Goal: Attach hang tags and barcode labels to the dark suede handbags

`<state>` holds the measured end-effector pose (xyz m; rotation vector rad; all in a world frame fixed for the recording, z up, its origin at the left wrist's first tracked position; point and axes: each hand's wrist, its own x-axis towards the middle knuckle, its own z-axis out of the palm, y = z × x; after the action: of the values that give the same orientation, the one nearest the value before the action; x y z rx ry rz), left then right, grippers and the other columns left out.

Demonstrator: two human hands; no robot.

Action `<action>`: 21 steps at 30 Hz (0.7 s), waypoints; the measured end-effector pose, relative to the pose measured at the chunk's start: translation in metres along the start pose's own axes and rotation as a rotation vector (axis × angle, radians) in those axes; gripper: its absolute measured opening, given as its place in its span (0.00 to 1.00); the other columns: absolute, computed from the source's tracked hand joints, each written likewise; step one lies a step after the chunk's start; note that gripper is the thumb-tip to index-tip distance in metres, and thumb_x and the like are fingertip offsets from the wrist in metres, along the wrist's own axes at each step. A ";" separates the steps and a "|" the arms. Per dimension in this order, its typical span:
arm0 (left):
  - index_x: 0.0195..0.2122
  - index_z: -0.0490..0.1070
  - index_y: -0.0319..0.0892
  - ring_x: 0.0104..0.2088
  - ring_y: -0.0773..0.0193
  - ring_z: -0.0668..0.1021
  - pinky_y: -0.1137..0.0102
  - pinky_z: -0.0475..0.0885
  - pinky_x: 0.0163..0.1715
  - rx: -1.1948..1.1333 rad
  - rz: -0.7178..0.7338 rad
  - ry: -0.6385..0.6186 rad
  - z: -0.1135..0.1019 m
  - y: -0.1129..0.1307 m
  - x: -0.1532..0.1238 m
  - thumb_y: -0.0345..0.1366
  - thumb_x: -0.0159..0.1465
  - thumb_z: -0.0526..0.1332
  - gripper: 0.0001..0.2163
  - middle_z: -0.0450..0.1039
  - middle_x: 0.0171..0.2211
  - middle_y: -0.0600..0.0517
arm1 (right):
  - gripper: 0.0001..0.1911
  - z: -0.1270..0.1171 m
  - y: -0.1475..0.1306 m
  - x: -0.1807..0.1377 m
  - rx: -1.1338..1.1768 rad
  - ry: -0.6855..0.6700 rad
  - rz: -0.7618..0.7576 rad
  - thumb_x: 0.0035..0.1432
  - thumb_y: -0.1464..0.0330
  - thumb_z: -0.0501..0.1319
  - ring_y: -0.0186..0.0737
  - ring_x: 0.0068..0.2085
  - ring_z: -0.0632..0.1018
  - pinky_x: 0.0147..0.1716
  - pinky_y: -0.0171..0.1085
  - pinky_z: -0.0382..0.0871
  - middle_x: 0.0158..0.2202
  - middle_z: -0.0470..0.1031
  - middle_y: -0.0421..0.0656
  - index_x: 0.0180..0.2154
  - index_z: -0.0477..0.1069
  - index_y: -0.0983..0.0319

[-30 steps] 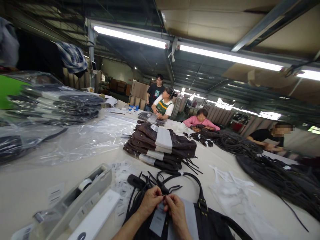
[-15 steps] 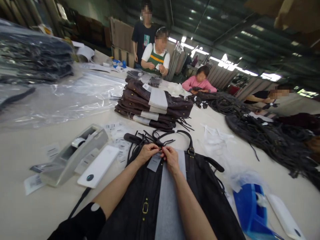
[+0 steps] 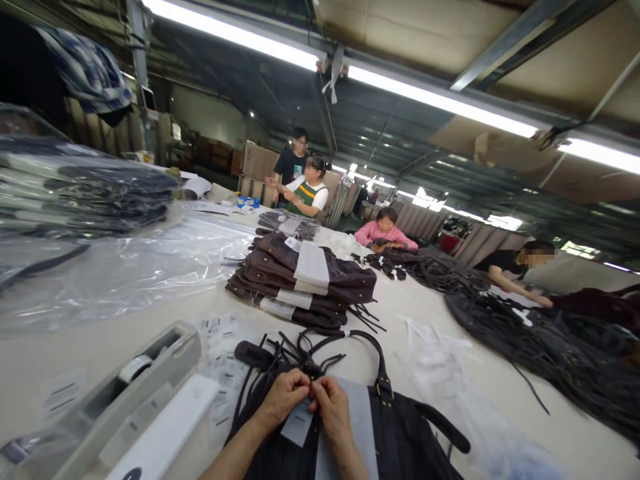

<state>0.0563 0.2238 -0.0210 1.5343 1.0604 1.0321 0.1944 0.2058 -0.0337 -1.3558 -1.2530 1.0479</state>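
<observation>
A dark leather handbag (image 3: 405, 427) lies flat before me, its looped handle (image 3: 373, 338) pointing away and a pale grey paper strip (image 3: 359, 413) running down its front. Over the bag's upper part, my left hand (image 3: 284, 400) and my right hand (image 3: 331, 408) meet with fingertips pinched together. What they pinch is too small and covered to make out. A grey hang tag (image 3: 297, 425) hangs just below the fingertips. Thin dark leather cords (image 3: 287, 350) spread out behind the hands.
Stacked brown bags (image 3: 305, 277) with paper bands stand beyond. On the left are a tape dispenser (image 3: 135, 393), a white device (image 3: 167, 427), barcode labels (image 3: 225, 373) and plastic-wrapped goods (image 3: 85, 187). Dark straps (image 3: 505, 333) heap at the right. Several co-workers, one in a pink top (image 3: 385, 233), are across the table.
The view has tilted up, so the bag and hands sit lower and ceiling lights show. My hands keep pinching at the same place. The co-worker in the green apron has raised an arm.
</observation>
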 end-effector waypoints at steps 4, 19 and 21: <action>0.23 0.68 0.39 0.27 0.66 0.68 0.71 0.62 0.30 -0.018 -0.027 0.014 0.001 -0.003 0.000 0.37 0.50 0.55 0.08 0.66 0.24 0.54 | 0.15 0.001 0.004 0.001 -0.019 0.019 -0.027 0.50 0.55 0.58 0.33 0.17 0.65 0.20 0.32 0.56 0.14 0.66 0.36 0.24 0.66 0.61; 0.22 0.67 0.39 0.28 0.64 0.69 0.70 0.62 0.32 -0.056 -0.062 0.047 0.002 -0.007 0.000 0.37 0.48 0.55 0.07 0.67 0.23 0.53 | 0.15 0.002 0.002 -0.002 -0.043 -0.004 -0.035 0.51 0.55 0.57 0.35 0.19 0.67 0.23 0.32 0.58 0.14 0.65 0.35 0.24 0.66 0.61; 0.22 0.68 0.39 0.28 0.64 0.69 0.70 0.62 0.31 -0.057 -0.067 0.049 0.002 -0.007 0.000 0.37 0.48 0.55 0.07 0.67 0.23 0.53 | 0.15 0.002 0.002 -0.002 -0.045 -0.012 -0.043 0.50 0.55 0.57 0.34 0.19 0.67 0.23 0.32 0.59 0.14 0.65 0.35 0.24 0.66 0.61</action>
<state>0.0574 0.2247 -0.0283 1.4249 1.1001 1.0495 0.1923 0.2038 -0.0363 -1.3522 -1.3156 1.0043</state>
